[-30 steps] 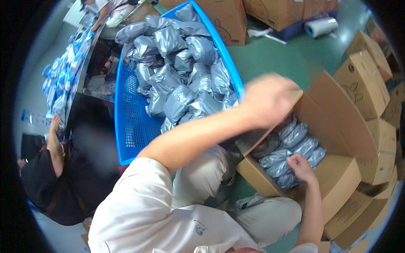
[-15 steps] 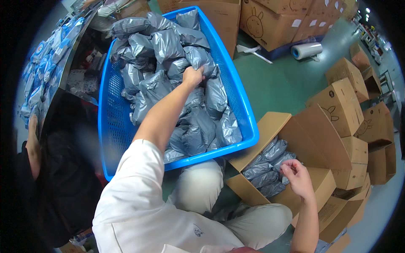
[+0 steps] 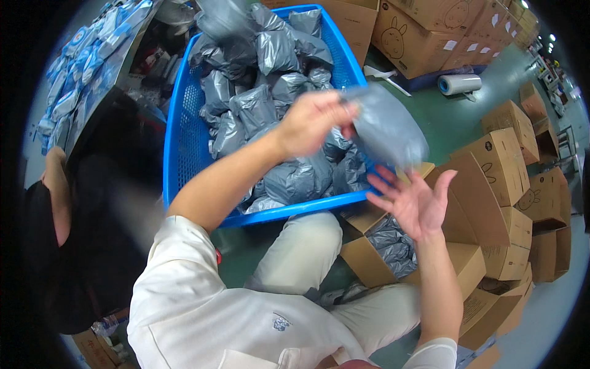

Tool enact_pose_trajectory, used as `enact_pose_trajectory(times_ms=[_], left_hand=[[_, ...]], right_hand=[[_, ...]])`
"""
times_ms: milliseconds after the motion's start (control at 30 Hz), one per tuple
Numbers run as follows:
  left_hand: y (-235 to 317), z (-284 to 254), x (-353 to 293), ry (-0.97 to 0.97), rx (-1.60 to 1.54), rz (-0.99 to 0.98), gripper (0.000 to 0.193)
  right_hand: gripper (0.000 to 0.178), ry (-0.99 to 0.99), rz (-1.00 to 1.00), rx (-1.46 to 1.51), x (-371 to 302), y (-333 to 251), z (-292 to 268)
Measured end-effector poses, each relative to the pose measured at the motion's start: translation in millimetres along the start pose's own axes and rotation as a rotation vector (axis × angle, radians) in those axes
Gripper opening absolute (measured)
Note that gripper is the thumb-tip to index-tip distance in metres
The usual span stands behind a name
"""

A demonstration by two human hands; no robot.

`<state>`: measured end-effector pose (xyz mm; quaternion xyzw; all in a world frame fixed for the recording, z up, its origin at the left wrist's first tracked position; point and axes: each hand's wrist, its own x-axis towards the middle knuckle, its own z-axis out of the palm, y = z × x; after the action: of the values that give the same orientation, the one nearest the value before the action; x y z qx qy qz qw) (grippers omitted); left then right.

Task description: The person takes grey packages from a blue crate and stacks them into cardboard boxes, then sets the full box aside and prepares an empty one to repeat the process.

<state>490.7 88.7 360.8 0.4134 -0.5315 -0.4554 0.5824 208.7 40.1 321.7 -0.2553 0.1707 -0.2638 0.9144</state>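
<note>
My left hand pinches one end of a grey plastic mailing bag, lifted over the right rim of a blue basket. The bag is smeared by motion. Just beneath its lower end, my right hand is open, palm up and fingers spread; whether they touch I cannot tell. Many similar filled grey bags lie heaped in the basket. Below my right hand stands an open cardboard box with grey bags inside, partly hidden by my hand and forearm.
Several cardboard boxes stand at the right, more boxes at the far side. A plastic film roll lies on the floor. At left, a person in dark clothes is beside a table with blue-and-white packets. Another grey bag blurs above the basket.
My left hand has lifted a grey bag out of the heap and brought it right and nearer. My right hand has risen from the box and opened. A blurred bag appears at the basket's far left.
</note>
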Motion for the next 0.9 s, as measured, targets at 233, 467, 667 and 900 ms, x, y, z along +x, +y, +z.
enact_pose_trajectory(times_ms=[233, 467, 667, 900], left_hand=[[-6, 40, -34, -0.568, 0.309, 0.344, 0.022], [-75, -43, -40, -0.353, 0.743, -0.083, 0.038], [-177, -102, -49, 0.454, 0.926, -0.647, 0.109], [-188, -72, 21, 0.322, 0.379, -0.902, 0.12]], right_hand=[[0.084, 0.001, -0.186, 0.241, -11, 30, -5], [0.062, 0.344, -0.308, 0.002, -106, 3, -63], [0.062, 0.663, -0.453, 0.009, -200, -19, -107], [0.088, 1.19, -0.458, -0.589, -249, -6, -150]])
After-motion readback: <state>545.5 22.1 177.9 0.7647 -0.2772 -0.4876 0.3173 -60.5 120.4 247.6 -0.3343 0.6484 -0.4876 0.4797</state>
